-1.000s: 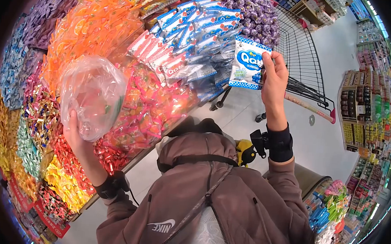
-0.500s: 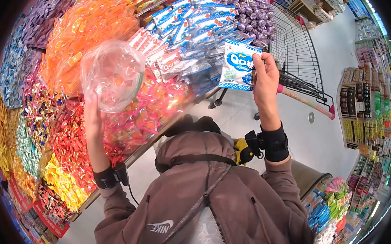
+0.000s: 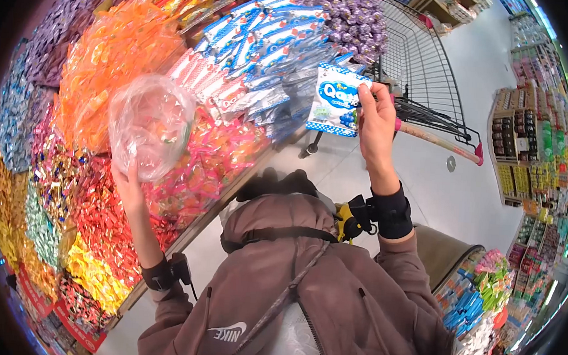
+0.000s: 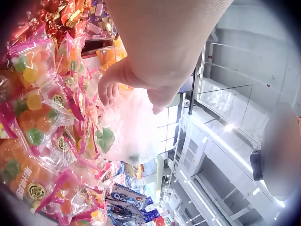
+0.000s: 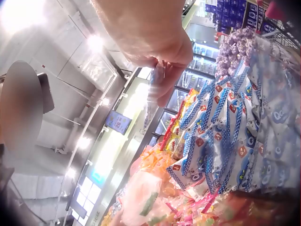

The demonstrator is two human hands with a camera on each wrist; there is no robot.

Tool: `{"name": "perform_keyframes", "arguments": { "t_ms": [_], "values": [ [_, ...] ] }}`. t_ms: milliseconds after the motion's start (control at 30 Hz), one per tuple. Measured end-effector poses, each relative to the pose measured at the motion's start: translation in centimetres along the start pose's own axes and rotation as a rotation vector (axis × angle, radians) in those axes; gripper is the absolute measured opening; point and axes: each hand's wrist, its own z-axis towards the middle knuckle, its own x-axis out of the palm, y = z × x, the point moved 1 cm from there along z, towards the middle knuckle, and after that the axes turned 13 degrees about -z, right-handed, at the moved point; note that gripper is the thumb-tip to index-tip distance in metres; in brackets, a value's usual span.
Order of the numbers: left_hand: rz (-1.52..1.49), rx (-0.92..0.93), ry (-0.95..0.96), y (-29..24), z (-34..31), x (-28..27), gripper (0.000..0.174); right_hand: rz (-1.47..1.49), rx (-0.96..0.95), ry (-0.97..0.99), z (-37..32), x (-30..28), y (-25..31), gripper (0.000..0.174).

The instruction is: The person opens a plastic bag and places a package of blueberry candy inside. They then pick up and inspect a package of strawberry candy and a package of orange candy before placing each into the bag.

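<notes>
My left hand [image 3: 134,188] holds a clear plastic bag [image 3: 149,120] from below, its thumb and fingers at the bag's near end. The bag is puffed out, and a green patch [image 4: 104,140] shows on it in the left wrist view. A small white candy packet with blue dotted edges [image 3: 334,102] is upright in my right hand [image 3: 377,134], its right side pinched between thumb and fingers. In the right wrist view that packet is seen nearly edge-on. Similar blue-and-white packets [image 5: 221,127] lie piled just beyond it.
Orange-wrapped candies [image 3: 118,70] and pink-edged jelly candies [image 3: 200,166] heap the sloping display around the bag. Purple-wrapped balls [image 3: 352,19] fill its far corner. A wire shopping cart [image 3: 421,56] stands on the right, with stocked shelves [image 3: 526,147] farther off.
The bag in my left hand rises toward the far right, then drops back partway. My right hand moves left and slightly nearer with the packet, still pinching it. The head view shifts a little.
</notes>
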Motion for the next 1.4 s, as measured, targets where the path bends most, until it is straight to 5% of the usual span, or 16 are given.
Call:
{"name": "perform_keyframes", "arguments": {
  "t_ms": [333,633,767,867,1100,1400],
  "values": [
    [0.115,0.163,-0.194,-4.1,-2.3,1.5,0.057,0.089,-0.008,0.200,0.4,3.0,0.2,0.008],
    [0.072,0.565,-0.334,-6.6,-4.9,5.4,0.030,0.009,0.099,0.487,1.9,4.5,0.6,0.030],
    [-0.054,0.627,-0.231,-7.0,-6.3,8.6,0.026,-0.055,0.129,0.681,3.4,5.5,2.0,0.032],
    [-0.143,0.541,-0.006,-6.5,-6.3,10.4,0.022,-0.081,0.119,0.779,4.5,6.2,3.2,0.031],
    [-0.316,-0.035,0.118,-5.1,-4.1,17.9,0.019,-0.123,0.171,0.928,7.0,6.2,4.2,0.023],
    [-0.493,-0.386,0.140,-3.1,-3.1,21.2,0.032,-0.149,0.352,1.075,9.7,6.4,3.4,0.024]
  ]
}}
